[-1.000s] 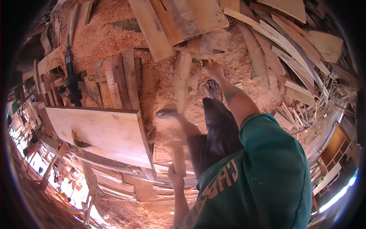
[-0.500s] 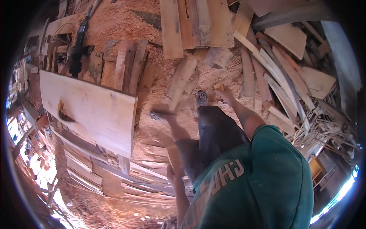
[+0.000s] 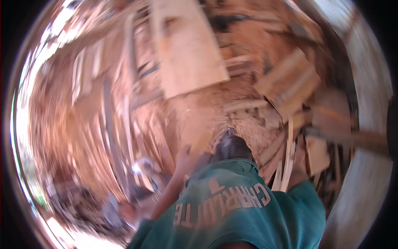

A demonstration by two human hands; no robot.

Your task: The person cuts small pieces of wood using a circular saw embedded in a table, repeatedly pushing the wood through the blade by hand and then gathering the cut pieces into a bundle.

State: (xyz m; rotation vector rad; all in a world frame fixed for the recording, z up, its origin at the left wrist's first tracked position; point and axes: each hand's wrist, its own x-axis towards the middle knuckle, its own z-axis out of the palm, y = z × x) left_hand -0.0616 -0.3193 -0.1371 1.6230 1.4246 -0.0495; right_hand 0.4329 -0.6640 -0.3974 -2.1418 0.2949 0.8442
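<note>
My left hand (image 3: pixel 183 153) is reached forward, left of my dark trousers. Its fingers close on the edge of a pale, flat piece of wood (image 3: pixel 202 140), which is smeared by motion. Out to the right, my right hand (image 3: pixel 299 151) is a blur beside upright strips of wood (image 3: pixel 287 153). Its fingers, and anything in them, cannot be made out. One sandaled foot (image 3: pixel 228 131) shows on the sawdust ahead of my knee.
A large pale board (image 3: pixel 188 50) lies ahead. Stacked planks (image 3: pixel 290 83) stand at the right, near a thick grey beam (image 3: pixel 371 124). Long slats (image 3: pixel 112 128) cover the left ground. Low at the left, a blurred shape (image 3: pixel 124 211) looks like another person.
My view has swung left, so the large board now lies straight ahead. The left hand has moved forward with the wood. My right arm now reaches out sideways; its small wood block no longer shows.
</note>
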